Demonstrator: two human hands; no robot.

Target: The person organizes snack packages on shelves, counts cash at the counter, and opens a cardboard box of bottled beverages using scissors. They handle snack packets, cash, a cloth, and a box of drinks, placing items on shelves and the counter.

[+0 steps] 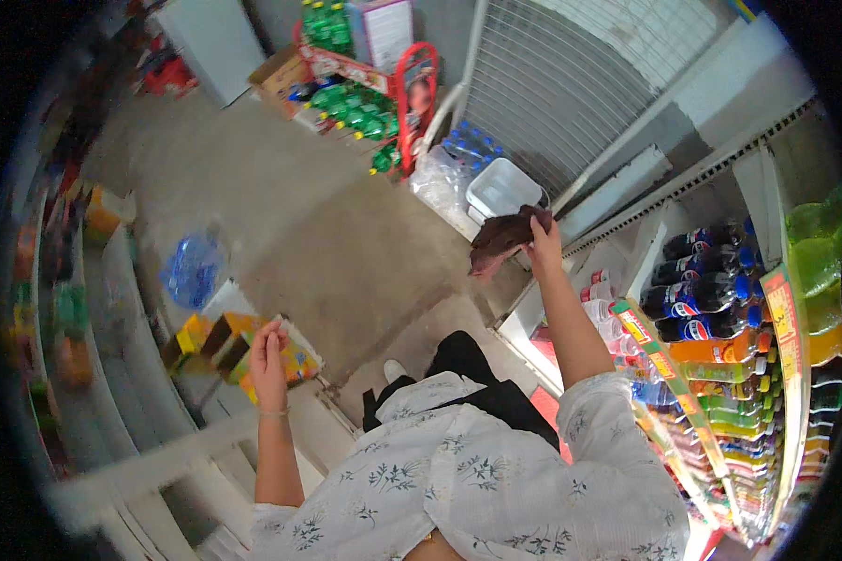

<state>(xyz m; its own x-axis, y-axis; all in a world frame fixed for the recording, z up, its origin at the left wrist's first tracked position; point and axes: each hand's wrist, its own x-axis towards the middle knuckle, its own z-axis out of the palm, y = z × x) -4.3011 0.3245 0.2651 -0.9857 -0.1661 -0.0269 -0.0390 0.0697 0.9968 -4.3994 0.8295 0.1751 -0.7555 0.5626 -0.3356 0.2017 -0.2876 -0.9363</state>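
My right hand grips a crumpled dark brown cloth. The cloth hangs out to the left of my fingers, above the floor and in front of a white plastic bucket. On the other side, my left hand is raised with its fingers loosely bent, and I see nothing in it. Below and beside that hand are yellow cartons near the end of a low white shelf. Whether the hand touches them I cannot tell.
Shelves with soda bottles and price strips line my right side. White shelving curves along the left, with a blue plastic-wrapped bundle near it. Ahead stand a red rack of green bottles and a wire-mesh panel.
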